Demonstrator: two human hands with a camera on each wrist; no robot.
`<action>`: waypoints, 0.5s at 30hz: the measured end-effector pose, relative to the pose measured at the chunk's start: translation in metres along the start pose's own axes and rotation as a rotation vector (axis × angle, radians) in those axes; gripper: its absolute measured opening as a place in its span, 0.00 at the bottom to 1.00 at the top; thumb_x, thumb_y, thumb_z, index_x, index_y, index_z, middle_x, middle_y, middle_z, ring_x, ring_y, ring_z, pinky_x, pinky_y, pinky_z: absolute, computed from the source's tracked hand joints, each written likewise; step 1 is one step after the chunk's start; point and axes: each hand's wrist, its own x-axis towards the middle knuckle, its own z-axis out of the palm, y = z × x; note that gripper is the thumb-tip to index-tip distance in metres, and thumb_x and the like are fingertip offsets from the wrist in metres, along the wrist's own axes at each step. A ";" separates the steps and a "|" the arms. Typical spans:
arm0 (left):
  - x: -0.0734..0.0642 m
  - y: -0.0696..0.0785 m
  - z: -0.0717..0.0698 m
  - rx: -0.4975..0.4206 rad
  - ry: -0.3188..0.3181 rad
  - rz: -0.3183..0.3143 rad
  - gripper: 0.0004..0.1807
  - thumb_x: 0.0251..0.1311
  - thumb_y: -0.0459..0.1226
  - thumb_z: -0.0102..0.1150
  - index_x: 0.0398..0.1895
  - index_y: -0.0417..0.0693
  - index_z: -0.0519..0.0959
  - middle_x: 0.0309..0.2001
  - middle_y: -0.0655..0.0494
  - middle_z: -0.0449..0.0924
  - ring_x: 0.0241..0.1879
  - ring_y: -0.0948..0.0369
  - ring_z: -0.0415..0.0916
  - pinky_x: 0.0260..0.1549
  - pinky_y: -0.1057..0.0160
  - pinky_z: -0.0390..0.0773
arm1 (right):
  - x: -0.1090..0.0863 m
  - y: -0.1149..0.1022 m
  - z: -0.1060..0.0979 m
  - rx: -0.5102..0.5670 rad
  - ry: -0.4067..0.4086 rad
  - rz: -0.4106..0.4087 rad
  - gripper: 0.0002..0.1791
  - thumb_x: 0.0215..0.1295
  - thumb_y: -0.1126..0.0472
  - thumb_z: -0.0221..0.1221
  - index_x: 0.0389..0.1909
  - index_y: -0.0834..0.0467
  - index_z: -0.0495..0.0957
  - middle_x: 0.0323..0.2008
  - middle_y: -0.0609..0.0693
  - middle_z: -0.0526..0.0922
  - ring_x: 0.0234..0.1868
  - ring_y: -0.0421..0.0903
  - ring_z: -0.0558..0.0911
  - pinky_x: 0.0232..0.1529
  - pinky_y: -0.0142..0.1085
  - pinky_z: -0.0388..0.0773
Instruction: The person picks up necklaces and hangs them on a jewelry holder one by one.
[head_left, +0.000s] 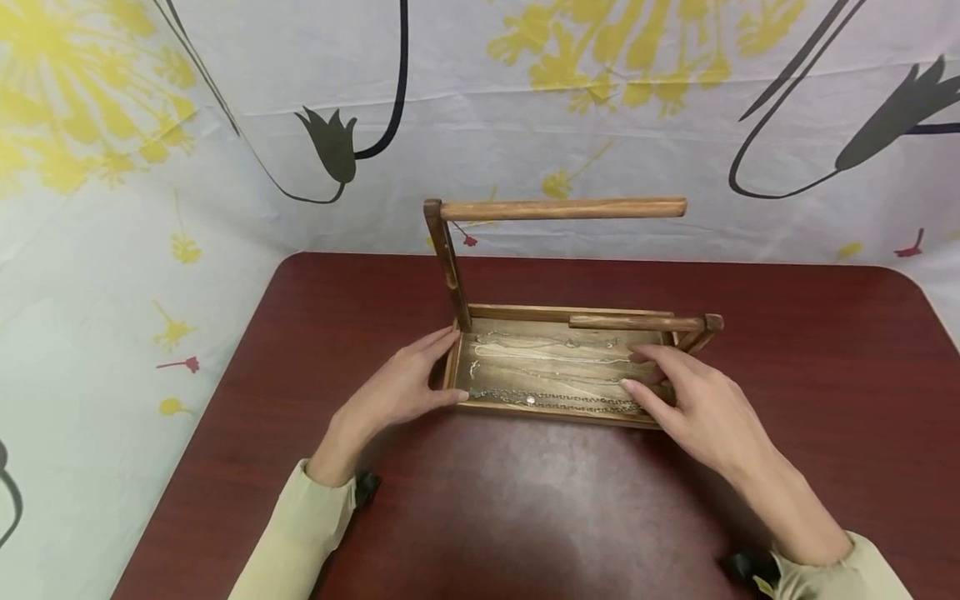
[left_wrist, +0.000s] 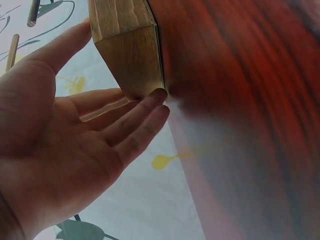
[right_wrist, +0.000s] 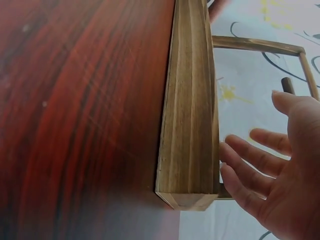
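Observation:
A shallow wooden tray (head_left: 558, 413) with upright posts and horizontal bars stands on the table; fine chain necklaces (head_left: 555, 360) lie lengthwise in it. Along its front run thicker chains (head_left: 570, 406) with a small round pale piece. My left hand (head_left: 397, 383) holds the tray's left end, thumb at the front corner and fingers along the end wall. The left wrist view shows those fingers against the wooden end (left_wrist: 132, 65). Over the tray's right end hovers my right hand (head_left: 705, 408), thumb and fingers apart, with nothing visible between them. Whether its fingertips touch a chain is hidden.
At the tray's left a tall post carries a long round bar (head_left: 562, 209); a lower, shorter bar (head_left: 637, 322) extends from the right post. The dark red table (head_left: 555, 500) reaches back to a patterned cloth (head_left: 465, 150) hanging behind and at the left.

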 end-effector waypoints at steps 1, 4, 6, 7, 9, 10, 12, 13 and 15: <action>0.000 -0.001 -0.001 -0.013 -0.004 -0.002 0.51 0.56 0.53 0.71 0.78 0.47 0.56 0.77 0.53 0.54 0.73 0.53 0.57 0.67 0.51 0.63 | 0.001 0.000 0.001 0.010 -0.003 -0.001 0.23 0.67 0.49 0.64 0.60 0.52 0.77 0.46 0.46 0.85 0.39 0.43 0.84 0.36 0.48 0.78; 0.002 -0.003 -0.002 -0.045 -0.018 -0.006 0.52 0.54 0.52 0.73 0.78 0.48 0.56 0.77 0.52 0.55 0.73 0.53 0.56 0.68 0.50 0.62 | 0.005 0.001 0.004 0.037 -0.014 -0.007 0.21 0.68 0.50 0.63 0.59 0.52 0.77 0.47 0.46 0.85 0.38 0.41 0.85 0.37 0.46 0.79; 0.003 -0.005 -0.003 -0.055 -0.026 -0.006 0.52 0.54 0.52 0.73 0.78 0.48 0.57 0.76 0.52 0.55 0.73 0.52 0.56 0.68 0.50 0.61 | 0.007 0.001 0.006 0.053 -0.017 -0.014 0.21 0.68 0.51 0.63 0.59 0.53 0.77 0.48 0.46 0.85 0.38 0.39 0.85 0.37 0.44 0.80; 0.004 -0.006 -0.003 -0.057 -0.029 -0.005 0.52 0.54 0.52 0.73 0.78 0.49 0.57 0.76 0.51 0.55 0.73 0.52 0.56 0.68 0.50 0.61 | 0.008 0.001 0.006 0.058 -0.016 -0.019 0.20 0.68 0.51 0.63 0.58 0.53 0.77 0.47 0.46 0.85 0.37 0.38 0.85 0.37 0.43 0.80; 0.004 -0.007 -0.004 -0.059 -0.032 -0.002 0.52 0.53 0.52 0.73 0.78 0.49 0.58 0.76 0.51 0.55 0.73 0.51 0.56 0.68 0.49 0.61 | 0.010 0.001 0.008 0.063 -0.012 -0.031 0.20 0.68 0.52 0.63 0.57 0.54 0.78 0.46 0.46 0.85 0.37 0.38 0.85 0.37 0.43 0.79; 0.005 -0.007 -0.004 -0.060 -0.033 -0.001 0.51 0.53 0.52 0.73 0.78 0.50 0.58 0.76 0.51 0.56 0.73 0.51 0.56 0.68 0.49 0.61 | 0.012 0.001 0.008 0.065 -0.010 -0.038 0.19 0.68 0.52 0.63 0.57 0.54 0.78 0.46 0.47 0.85 0.37 0.38 0.85 0.37 0.42 0.79; 0.005 -0.008 -0.005 -0.067 -0.035 0.002 0.51 0.53 0.52 0.74 0.77 0.51 0.58 0.76 0.51 0.56 0.73 0.51 0.56 0.68 0.48 0.61 | 0.014 0.000 0.009 0.069 -0.009 -0.047 0.19 0.68 0.53 0.63 0.57 0.54 0.78 0.46 0.47 0.85 0.38 0.39 0.85 0.37 0.42 0.79; 0.005 -0.009 -0.005 -0.070 -0.036 0.002 0.51 0.53 0.51 0.74 0.77 0.51 0.59 0.76 0.52 0.56 0.73 0.51 0.56 0.68 0.48 0.62 | 0.015 0.000 0.009 0.074 -0.008 -0.051 0.19 0.68 0.53 0.63 0.56 0.55 0.78 0.47 0.47 0.85 0.38 0.40 0.85 0.37 0.42 0.80; 0.005 -0.010 -0.005 -0.078 -0.038 0.005 0.51 0.52 0.51 0.75 0.77 0.52 0.59 0.76 0.53 0.56 0.73 0.52 0.57 0.67 0.49 0.63 | 0.016 -0.001 0.011 0.079 -0.010 -0.058 0.18 0.68 0.54 0.63 0.56 0.55 0.79 0.47 0.48 0.85 0.38 0.41 0.85 0.38 0.43 0.80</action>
